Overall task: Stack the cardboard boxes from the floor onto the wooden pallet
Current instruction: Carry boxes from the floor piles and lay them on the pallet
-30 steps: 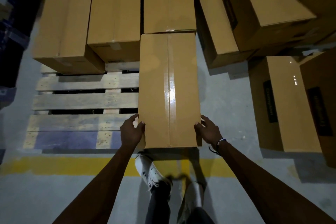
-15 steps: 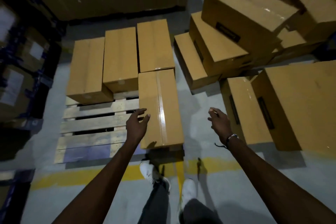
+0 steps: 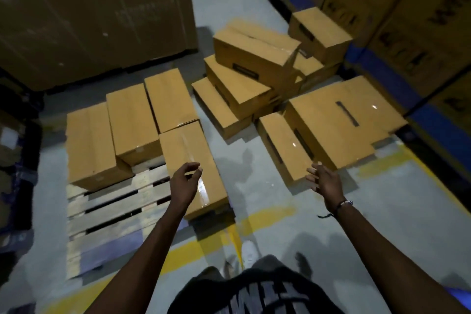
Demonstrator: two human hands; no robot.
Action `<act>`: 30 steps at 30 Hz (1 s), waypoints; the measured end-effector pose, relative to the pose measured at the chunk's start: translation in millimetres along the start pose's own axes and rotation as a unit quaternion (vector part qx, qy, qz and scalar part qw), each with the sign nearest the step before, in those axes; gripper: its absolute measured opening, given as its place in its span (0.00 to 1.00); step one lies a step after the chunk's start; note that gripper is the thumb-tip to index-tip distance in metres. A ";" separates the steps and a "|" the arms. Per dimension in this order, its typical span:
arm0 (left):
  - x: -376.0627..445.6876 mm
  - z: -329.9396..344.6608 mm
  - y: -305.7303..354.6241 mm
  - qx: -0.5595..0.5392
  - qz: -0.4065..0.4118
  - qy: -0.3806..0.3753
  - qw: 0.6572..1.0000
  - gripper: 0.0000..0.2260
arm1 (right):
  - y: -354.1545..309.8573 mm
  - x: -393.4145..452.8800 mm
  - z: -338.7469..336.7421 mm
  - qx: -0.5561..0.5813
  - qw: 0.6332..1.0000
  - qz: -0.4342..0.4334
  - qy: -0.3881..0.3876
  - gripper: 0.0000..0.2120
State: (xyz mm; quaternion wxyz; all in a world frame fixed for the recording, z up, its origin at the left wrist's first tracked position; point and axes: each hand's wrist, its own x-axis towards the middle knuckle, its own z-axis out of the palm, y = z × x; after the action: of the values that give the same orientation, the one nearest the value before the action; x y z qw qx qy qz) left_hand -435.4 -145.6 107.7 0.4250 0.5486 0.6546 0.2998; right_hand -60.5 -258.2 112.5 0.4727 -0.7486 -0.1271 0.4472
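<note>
Four boxes [image 3: 132, 120] on pallet [image 3: 112, 214]; loose box pile [image 3: 293, 99] on floor [image 3: 382, 211], right.

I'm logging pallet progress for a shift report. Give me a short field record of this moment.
boxes on wooden pallet: four
nearest pallet box: lying at the pallet's right edge
floor pile: loose heap right of pallet, several boxes
left hand: empty, fingers loosely curled, above nearest pallet box
right hand: empty, open, near a floor box

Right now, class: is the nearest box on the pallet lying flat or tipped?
Flat. The nearest box rests flush on the pallet slats, butted against the box behind, taped seam facing up.
</note>
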 end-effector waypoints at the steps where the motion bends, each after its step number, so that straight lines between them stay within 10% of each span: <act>1: -3.0 2.6 4.8 -0.010 0.001 -0.011 1.000 0.08 | 1.0 -8.5 -10.2 0.014 1.000 0.005 0.011 0.15; 17: -25.7 104.9 63.3 -0.064 0.018 -0.169 0.983 0.05 | 19.0 -51.6 -95.5 0.144 0.981 0.026 0.128 0.21; 30: -5.3 252.0 135.0 -0.077 -0.002 -0.150 0.986 0.05 | -22.7 66.5 -190.0 0.149 0.984 0.033 0.097 0.19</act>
State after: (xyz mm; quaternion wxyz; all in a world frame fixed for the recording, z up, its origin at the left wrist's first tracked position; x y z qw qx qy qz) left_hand -149.6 -139.9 109.2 0.5595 0.5519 0.5595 0.2633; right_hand 132.6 -318.5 123.7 0.5742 -0.7133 0.0118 0.4018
